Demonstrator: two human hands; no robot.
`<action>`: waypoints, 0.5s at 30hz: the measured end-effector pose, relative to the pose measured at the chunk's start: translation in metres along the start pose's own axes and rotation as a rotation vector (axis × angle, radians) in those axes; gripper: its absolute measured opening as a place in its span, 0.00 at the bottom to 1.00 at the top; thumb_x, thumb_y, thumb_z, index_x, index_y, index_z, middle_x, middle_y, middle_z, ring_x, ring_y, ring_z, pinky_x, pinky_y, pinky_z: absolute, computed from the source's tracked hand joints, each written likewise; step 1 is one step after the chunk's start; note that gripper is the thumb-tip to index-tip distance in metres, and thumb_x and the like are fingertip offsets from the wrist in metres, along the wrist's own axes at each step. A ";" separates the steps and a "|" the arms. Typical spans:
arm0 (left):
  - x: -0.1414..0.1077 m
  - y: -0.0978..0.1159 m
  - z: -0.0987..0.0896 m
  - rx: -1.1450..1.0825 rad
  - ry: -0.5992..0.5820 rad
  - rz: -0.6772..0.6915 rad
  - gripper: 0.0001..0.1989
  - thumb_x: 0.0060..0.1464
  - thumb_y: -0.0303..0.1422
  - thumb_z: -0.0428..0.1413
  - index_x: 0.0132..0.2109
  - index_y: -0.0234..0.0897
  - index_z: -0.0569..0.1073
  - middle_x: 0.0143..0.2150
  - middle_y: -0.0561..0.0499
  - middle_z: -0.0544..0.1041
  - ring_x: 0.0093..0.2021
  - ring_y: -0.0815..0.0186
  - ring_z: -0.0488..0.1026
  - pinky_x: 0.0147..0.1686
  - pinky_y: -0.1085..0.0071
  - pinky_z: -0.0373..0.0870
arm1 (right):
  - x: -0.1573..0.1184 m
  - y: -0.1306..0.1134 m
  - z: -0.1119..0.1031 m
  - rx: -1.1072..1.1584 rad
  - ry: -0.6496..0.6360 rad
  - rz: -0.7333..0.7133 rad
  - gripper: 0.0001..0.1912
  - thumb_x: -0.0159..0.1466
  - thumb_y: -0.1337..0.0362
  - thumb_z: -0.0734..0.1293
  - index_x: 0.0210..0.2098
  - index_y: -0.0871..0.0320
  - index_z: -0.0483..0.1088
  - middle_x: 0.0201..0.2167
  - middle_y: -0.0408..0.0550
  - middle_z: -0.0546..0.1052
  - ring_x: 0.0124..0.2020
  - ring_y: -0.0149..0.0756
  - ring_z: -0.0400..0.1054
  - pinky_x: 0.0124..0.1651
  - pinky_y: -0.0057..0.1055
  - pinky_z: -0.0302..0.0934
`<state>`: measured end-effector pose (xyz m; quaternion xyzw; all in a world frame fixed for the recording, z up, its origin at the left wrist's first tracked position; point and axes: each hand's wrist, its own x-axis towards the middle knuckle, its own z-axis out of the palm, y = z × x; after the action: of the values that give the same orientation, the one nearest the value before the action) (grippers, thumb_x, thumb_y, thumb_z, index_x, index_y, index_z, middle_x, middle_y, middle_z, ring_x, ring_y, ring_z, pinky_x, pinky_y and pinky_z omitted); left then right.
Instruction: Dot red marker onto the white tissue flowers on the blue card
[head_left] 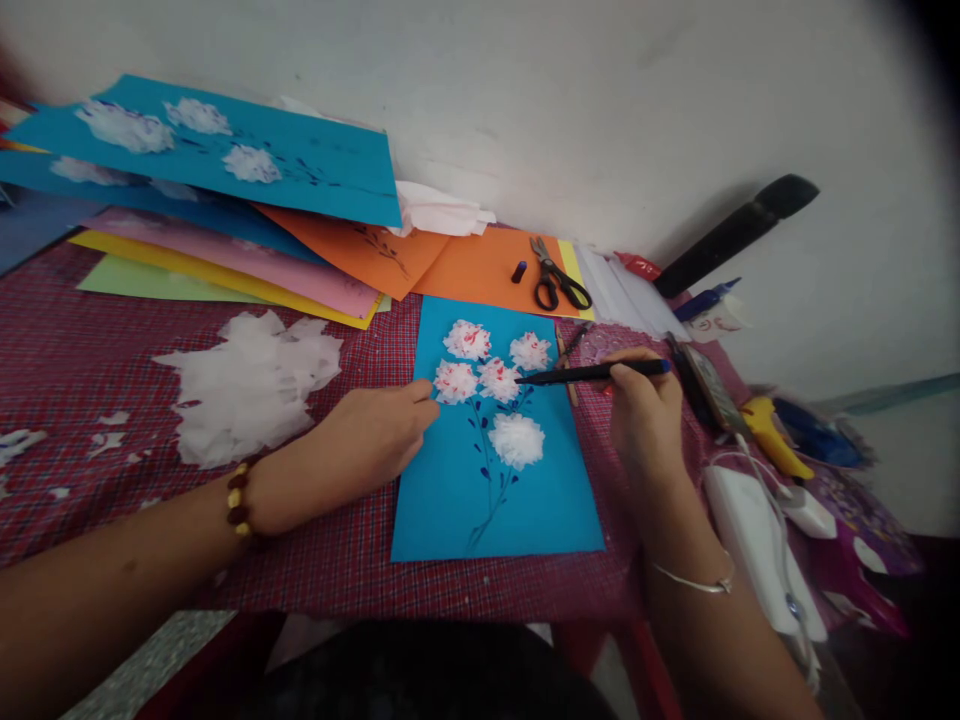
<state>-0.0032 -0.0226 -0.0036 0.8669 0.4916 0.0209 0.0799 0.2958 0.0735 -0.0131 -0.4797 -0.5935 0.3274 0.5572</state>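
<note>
A blue sheet (pixel 442 510) lies on the checked cloth, bearing several white paper flowers and dark drawn stems with leaves. Four of the blooms have red marks; the lowest flower (pixel 517 441) is plain white. My right hand (pixel 646 415) grips a black pen (pixel 585 373), its tip at the right edge of the middle red-marked flower (pixel 499 380). At the sheet's left edge rests my left hand (pixel 382 430), its fingers curled together near the left flower (pixel 455 382); whether anything is between them is hidden.
Coloured sheets (pixel 300 280) are stacked at the back left, below a blue flower sheet (pixel 337 170). Scissors (pixel 555 280) and a pen cap (pixel 519 271) lie on orange paper. White tissue pieces (pixel 247 390) sit left; a white power strip (pixel 750 540) is at right.
</note>
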 end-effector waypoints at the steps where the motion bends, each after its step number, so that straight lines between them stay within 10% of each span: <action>1: 0.000 0.000 0.000 -0.002 -0.004 -0.001 0.08 0.62 0.23 0.47 0.36 0.35 0.68 0.39 0.48 0.70 0.27 0.67 0.65 0.25 0.67 0.55 | 0.000 0.000 0.001 -0.001 0.015 0.003 0.02 0.56 0.63 0.67 0.31 0.52 0.70 0.29 0.45 0.71 0.27 0.35 0.65 0.32 0.35 0.64; 15: 0.002 0.001 0.000 0.004 -0.021 -0.021 0.08 0.62 0.23 0.47 0.36 0.35 0.68 0.40 0.48 0.70 0.28 0.66 0.66 0.25 0.66 0.53 | -0.006 -0.002 0.002 -0.036 -0.056 -0.028 0.02 0.58 0.65 0.68 0.32 0.52 0.72 0.29 0.46 0.73 0.29 0.37 0.67 0.32 0.36 0.65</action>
<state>-0.0012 -0.0211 -0.0032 0.8621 0.4997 0.0099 0.0837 0.2930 0.0680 -0.0136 -0.4719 -0.6212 0.3221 0.5363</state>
